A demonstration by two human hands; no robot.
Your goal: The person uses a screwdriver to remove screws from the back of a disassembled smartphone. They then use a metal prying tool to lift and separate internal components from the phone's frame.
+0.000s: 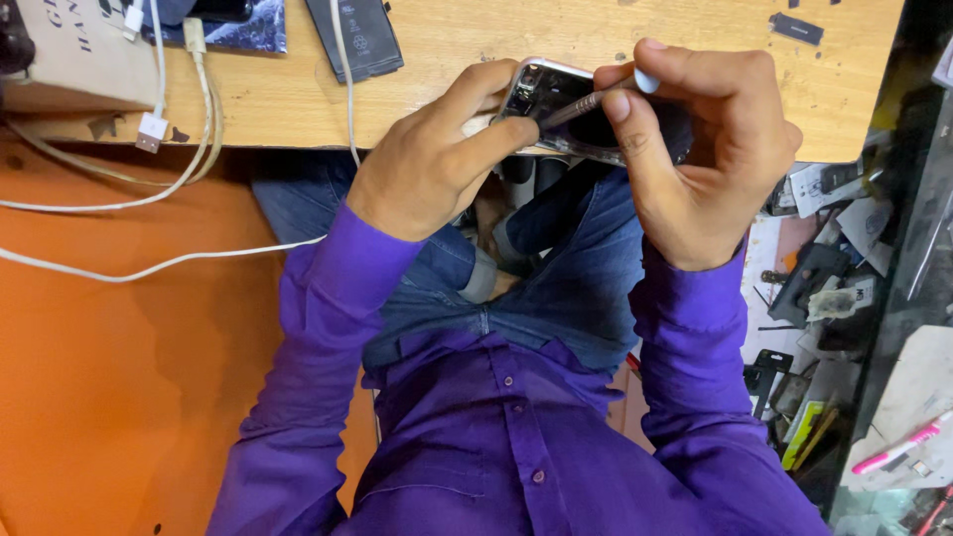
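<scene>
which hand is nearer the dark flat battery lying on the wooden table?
Left. The left hand grips the phone just right of the battery; the right hand, holding a tool, sits farther right.

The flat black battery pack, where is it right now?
In the head view, the black battery pack lies on the wooden table at upper left, beside a white cable.

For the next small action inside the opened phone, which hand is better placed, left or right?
Probably the right hand: it already pinches the thin tool with its tip on the opened phone. The left hand grips the phone at the wooden table edge, so it steadies it.
</scene>
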